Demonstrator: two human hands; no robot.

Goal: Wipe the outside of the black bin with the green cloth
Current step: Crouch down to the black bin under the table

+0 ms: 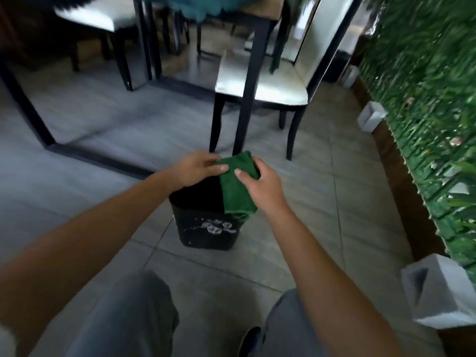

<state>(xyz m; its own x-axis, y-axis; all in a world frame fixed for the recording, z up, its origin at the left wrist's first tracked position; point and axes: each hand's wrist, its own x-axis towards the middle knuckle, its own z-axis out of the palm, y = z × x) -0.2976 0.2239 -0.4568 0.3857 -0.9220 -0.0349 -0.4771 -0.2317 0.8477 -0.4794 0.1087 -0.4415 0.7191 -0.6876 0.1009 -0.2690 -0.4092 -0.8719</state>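
Both hands grip the green cloth at frame centre, left hand and right hand pinching it above the black bin on the floor tiles. White marks show on the bin's near side, so wiping seems barely begun

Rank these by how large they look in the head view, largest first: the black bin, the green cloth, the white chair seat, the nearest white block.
1. White chair seat
2. White block, though nearness to the camera inflates it
3. Black bin and green cloth: too alike to rank; hands hide part of each
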